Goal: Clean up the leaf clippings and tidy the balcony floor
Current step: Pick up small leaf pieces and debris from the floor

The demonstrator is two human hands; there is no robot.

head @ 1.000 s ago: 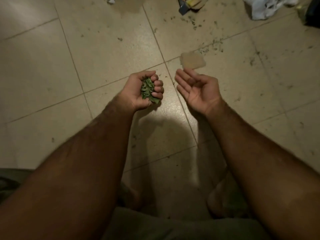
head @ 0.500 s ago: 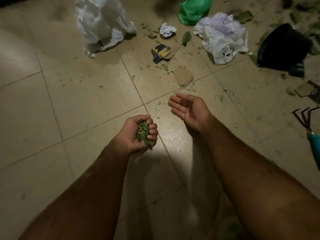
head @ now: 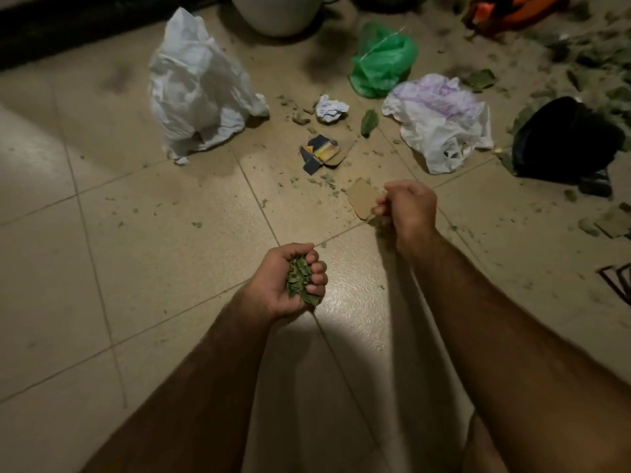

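My left hand (head: 290, 281) is cupped palm up low in the middle and grips a bunch of green leaf clippings (head: 299, 278). My right hand (head: 406, 208) is turned palm down over the floor, with its curled fingertips at the right edge of a small cardboard piece (head: 362, 199). Blur hides whether they pinch it. Small leaf bits (head: 324, 180) lie scattered on the beige floor tiles (head: 170, 254) beyond both hands.
At the back stand a white plastic bag (head: 194, 90), a green bag (head: 382, 59), a white-and-purple bag (head: 440, 121) and a crumpled paper ball (head: 330, 109). A torn printed card (head: 322, 151) lies mid-floor, a black pot (head: 563, 141) lies at right, and more leaves (head: 597, 52) lie at far right.
My view has tilted up, showing more of the floor. My right hand turned from palm up and open to palm down with curled fingers at the cardboard piece. My left hand still holds the clippings.
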